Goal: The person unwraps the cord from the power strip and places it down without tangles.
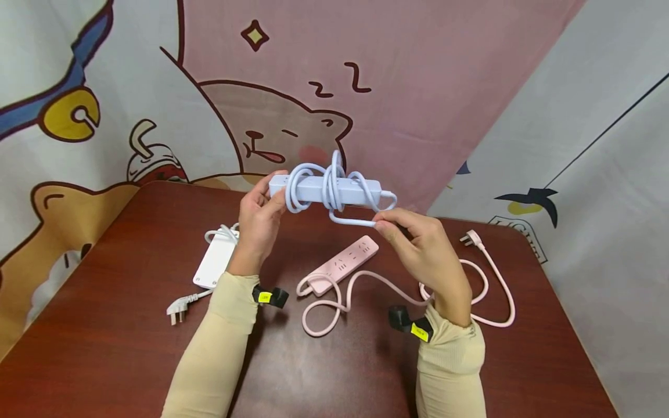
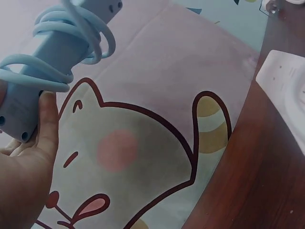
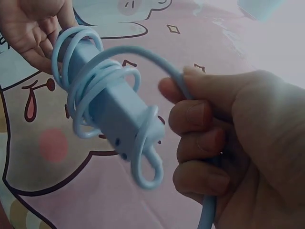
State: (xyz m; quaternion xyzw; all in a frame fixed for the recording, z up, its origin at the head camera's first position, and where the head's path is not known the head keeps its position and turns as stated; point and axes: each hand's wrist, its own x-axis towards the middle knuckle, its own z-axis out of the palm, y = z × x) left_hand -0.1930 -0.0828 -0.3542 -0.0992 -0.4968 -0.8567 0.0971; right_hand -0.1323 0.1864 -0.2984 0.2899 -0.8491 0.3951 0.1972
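Observation:
A light blue power strip (image 1: 308, 188) is held up above the table, its own cord (image 1: 330, 194) looped several times around its body. My left hand (image 1: 259, 223) grips the strip's left end between thumb and fingers, as the left wrist view also shows at the strip's end (image 2: 21, 112). With my right hand (image 1: 425, 249) I pinch a loose stretch of the blue cord (image 1: 355, 222) to the right of the strip. In the right wrist view, curled fingers (image 3: 198, 143) wrap that cord, which hangs on below the hand. The plug end is hidden.
On the dark red table (image 1: 334, 377) lies a pink power strip (image 1: 345, 264) with its cord (image 1: 384, 280) spread to the right, ending in a plug (image 1: 473, 238). A white power strip (image 1: 215, 258) with a plug (image 1: 180, 306) sits left, partly behind my left arm. A printed curtain (image 1: 418, 87) hangs behind.

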